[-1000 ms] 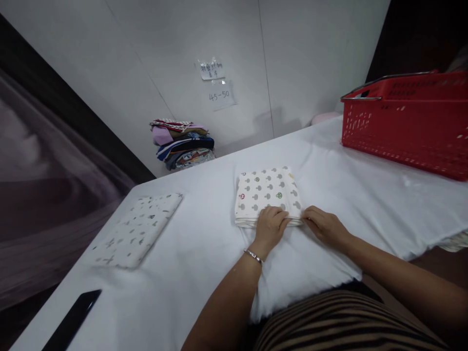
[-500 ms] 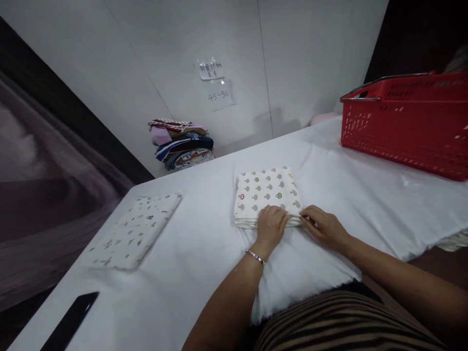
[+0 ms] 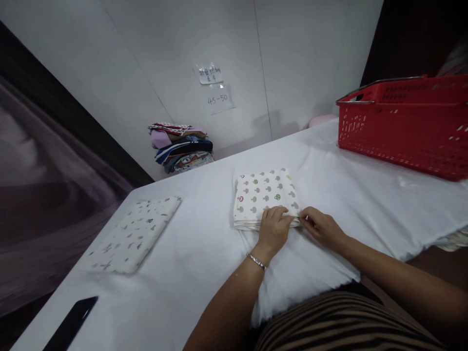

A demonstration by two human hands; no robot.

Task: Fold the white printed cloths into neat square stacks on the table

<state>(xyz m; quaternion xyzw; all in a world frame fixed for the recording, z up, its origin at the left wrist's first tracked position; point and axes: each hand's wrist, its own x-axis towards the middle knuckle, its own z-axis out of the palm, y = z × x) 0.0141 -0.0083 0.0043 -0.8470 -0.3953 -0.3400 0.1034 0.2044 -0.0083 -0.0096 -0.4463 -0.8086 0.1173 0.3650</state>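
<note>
A folded cream cloth with a mushroom print [image 3: 263, 194] lies flat on the white table [image 3: 204, 243] in front of me. My left hand [image 3: 274, 228], with a thin bracelet at the wrist, has its fingers curled over the cloth's near edge. My right hand [image 3: 321, 227] pinches the cloth's near right corner. Both hands rest on the table right at the cloth.
A second folded patterned cloth [image 3: 133, 234] lies at the left of the table. A dark flat object [image 3: 69, 324] sits at the near left edge. A red plastic basket [image 3: 405, 131] stands at the right. A pile of folded clothes [image 3: 181, 146] is stacked by the wall.
My hands have stayed at the cloth's near edge; the left fingers have curled a little tighter over it. The view has shifted slightly.
</note>
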